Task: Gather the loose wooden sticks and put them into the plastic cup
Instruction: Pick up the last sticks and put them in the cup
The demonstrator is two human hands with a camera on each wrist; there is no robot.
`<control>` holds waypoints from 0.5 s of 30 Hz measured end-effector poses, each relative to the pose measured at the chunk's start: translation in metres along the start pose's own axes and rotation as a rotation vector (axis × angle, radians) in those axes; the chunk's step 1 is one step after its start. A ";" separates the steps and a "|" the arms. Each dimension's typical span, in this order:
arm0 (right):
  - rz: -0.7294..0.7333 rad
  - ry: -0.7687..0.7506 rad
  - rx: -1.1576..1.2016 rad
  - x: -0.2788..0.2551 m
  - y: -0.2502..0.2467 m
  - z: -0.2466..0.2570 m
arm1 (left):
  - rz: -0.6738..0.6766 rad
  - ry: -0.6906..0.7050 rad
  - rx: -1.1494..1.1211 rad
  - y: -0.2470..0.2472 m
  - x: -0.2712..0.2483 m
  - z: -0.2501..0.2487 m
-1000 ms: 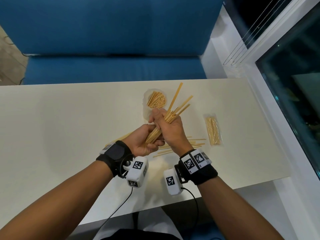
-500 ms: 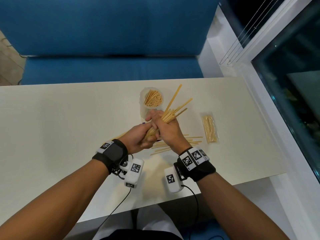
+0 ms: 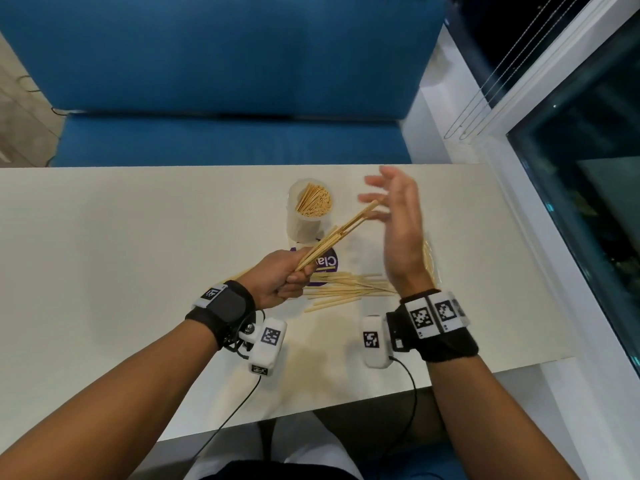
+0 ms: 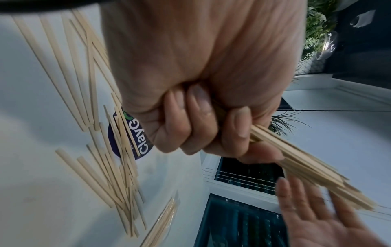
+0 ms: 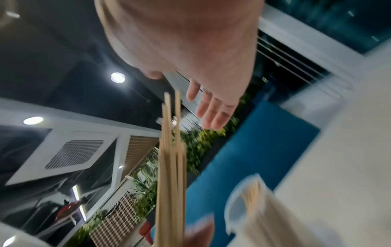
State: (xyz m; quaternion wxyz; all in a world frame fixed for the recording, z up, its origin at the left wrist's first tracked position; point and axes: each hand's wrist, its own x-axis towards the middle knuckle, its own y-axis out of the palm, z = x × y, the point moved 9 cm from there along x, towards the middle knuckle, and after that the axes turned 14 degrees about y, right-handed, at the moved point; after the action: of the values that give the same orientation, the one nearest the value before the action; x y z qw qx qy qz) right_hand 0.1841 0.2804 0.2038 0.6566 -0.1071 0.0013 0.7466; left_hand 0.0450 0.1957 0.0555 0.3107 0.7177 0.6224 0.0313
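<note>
My left hand (image 3: pixel 282 278) (image 4: pixel 203 127) grips a bundle of wooden sticks (image 3: pixel 341 233) (image 4: pixel 306 168) (image 5: pixel 171 175) by its lower end, and the bundle slants up to the right above the table. My right hand (image 3: pixel 398 216) (image 5: pixel 211 113) is raised with straight, spread fingers beside the bundle's far tips and holds nothing. The clear plastic cup (image 3: pixel 310 211) (image 5: pixel 247 205) stands just behind the bundle, with several sticks upright in it. More loose sticks (image 3: pixel 349 289) (image 4: pixel 110 150) lie scattered on the table under my hands.
A purple round sticker (image 3: pixel 327 268) (image 4: pixel 131 137) lies under the loose sticks. A clear packet of sticks (image 3: pixel 429 261) (image 4: pixel 162 222) sits partly hidden behind my right wrist. The white table (image 3: pixel 138 254) ends at a blue bench (image 3: pixel 225 140) behind and a window ledge (image 3: pixel 540 237) on the right.
My right hand has let go of the bundle and lifted away to the right with fingers spread. My left hand alone holds the sticks now, which have closed into a tighter bundle.
</note>
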 end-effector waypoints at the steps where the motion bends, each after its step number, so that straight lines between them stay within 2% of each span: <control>1: -0.041 -0.029 -0.073 0.001 -0.005 0.011 | -0.001 -0.002 0.006 -0.002 -0.001 0.000; 2: -0.031 -0.040 -0.174 0.003 -0.002 0.016 | -0.004 -0.004 0.014 -0.003 -0.002 0.001; 5: 0.165 -0.014 -0.527 -0.003 0.029 0.013 | -0.010 -0.001 0.050 -0.001 -0.001 0.002; 8: 0.307 -0.006 -0.731 -0.015 0.053 -0.007 | -0.030 -0.005 0.067 0.004 0.000 0.001; 10: 0.345 -0.023 -0.862 -0.019 0.065 -0.020 | -0.051 -0.030 0.073 0.002 -0.001 0.004; 12: 0.363 -0.012 -0.945 -0.022 0.071 -0.030 | -0.084 -0.058 0.081 -0.004 -0.003 0.009; 15: 0.339 0.026 -0.869 -0.022 0.069 -0.033 | -0.119 -0.071 0.109 -0.013 -0.005 0.012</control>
State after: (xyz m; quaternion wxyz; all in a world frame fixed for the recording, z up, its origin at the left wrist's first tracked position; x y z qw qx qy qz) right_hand 0.1238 0.2442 0.1656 0.4194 -0.3800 -0.2857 0.7733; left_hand 0.0377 0.1865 0.0414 0.2941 0.6959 0.6535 -0.0467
